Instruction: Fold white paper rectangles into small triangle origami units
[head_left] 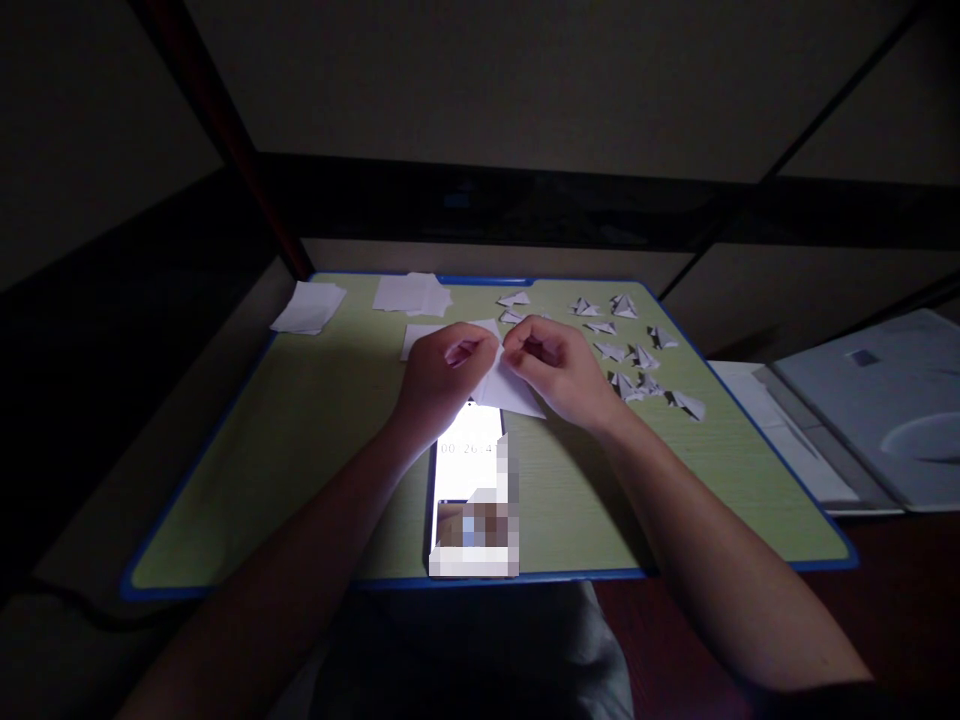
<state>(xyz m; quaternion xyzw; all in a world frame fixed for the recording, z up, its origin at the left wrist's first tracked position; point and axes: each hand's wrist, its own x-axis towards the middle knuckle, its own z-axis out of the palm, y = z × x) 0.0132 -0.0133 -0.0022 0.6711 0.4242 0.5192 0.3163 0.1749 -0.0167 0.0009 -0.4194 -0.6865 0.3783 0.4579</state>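
Note:
Between my two hands is a sheet of white paper [511, 390] with a crease, its pointed lower corner hanging to the right. My left hand [451, 365] pinches it near the top, with thumb and fingertips together. Close beside that, my right hand [559, 365] pinches the same paper from the right, and the fingertips of both hands nearly meet. Just below them a lit phone [469, 470] lies on the table, showing a running timer. Behind my left hand another white sheet [418, 340] lies partly hidden.
Several small folded paper pieces [611, 352] are spread over the table's right rear. Stacks of white paper sit at the far left [307, 307] and the back [409, 295]. The green table [300, 450] has a blue rim. A large pale flat object [877, 400] stands beyond its right edge.

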